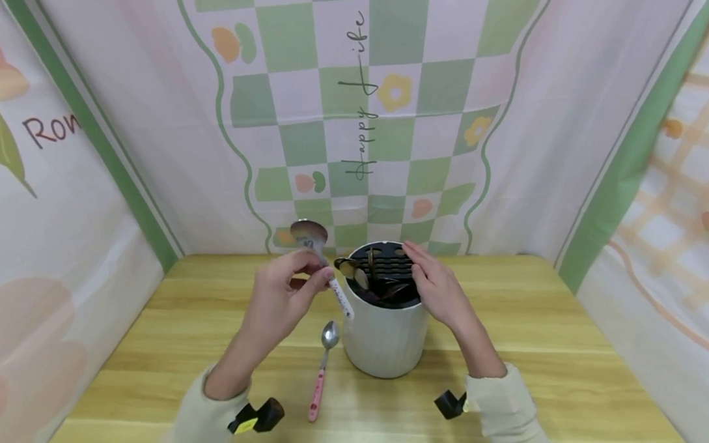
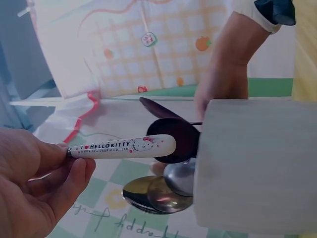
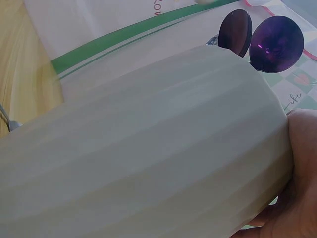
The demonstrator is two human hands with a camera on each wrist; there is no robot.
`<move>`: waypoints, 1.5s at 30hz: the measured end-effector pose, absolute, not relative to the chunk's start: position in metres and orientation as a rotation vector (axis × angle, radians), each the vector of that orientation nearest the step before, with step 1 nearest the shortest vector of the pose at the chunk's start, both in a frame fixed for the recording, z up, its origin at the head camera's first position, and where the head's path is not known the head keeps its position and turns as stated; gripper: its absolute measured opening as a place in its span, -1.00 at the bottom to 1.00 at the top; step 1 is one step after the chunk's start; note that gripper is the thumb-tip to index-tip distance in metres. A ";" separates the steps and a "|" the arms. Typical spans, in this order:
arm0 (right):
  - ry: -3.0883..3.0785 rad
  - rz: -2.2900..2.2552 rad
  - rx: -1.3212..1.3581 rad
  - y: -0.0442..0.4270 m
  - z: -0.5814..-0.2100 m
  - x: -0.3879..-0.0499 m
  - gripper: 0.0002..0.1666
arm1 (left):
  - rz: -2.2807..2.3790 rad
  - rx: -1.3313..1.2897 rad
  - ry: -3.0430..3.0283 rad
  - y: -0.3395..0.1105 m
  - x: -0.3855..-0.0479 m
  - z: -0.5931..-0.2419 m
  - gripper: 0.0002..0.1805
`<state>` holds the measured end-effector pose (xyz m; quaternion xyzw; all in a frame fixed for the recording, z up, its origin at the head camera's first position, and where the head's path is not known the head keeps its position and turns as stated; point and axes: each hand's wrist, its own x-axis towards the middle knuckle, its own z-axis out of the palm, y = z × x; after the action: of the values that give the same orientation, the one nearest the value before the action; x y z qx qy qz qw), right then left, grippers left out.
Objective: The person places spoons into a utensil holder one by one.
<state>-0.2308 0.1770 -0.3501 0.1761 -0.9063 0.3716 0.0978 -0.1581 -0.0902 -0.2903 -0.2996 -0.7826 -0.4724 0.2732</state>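
My left hand (image 1: 284,287) pinches a small ladle (image 1: 309,233) between thumb and fingers. The ladle's round metal bowl points up and away, and its white printed handle (image 2: 124,148) slants down beside the holder's left rim. A pale ribbed utensil holder (image 1: 383,340) stands upright, with a black slotted turner (image 1: 388,267) and several dark and metal spoons (image 2: 170,194) in it. My right hand (image 1: 442,290) grips the holder's right side at the rim, thumb and fingers around its edge. Some fingers are hidden behind the holder.
A teaspoon (image 1: 317,390) with a pink handle lies on the wooden table (image 1: 198,327), left of the holder and in front of my left hand. Patterned cloth (image 1: 357,137) hangs behind the table and along both sides.
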 end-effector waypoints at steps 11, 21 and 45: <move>-2.681 1.102 0.528 0.176 -0.351 -0.230 -0.45 | -1.248 -0.813 -2.044 -0.085 -0.172 -0.263 -0.91; -2.680 1.095 0.529 0.177 -0.350 -0.231 -0.45 | -1.199 -0.781 -2.129 -0.070 -0.183 -0.263 -0.90; -2.669 1.100 0.531 0.177 -0.352 -0.231 -0.45 | -0.955 -0.876 -2.110 -0.048 -0.193 -0.298 -0.92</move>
<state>-0.2309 0.1770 -0.3518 0.1801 -0.9045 0.3726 0.1031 -0.1929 -0.0477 -0.2979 -0.3343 -0.8054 -0.3646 0.3266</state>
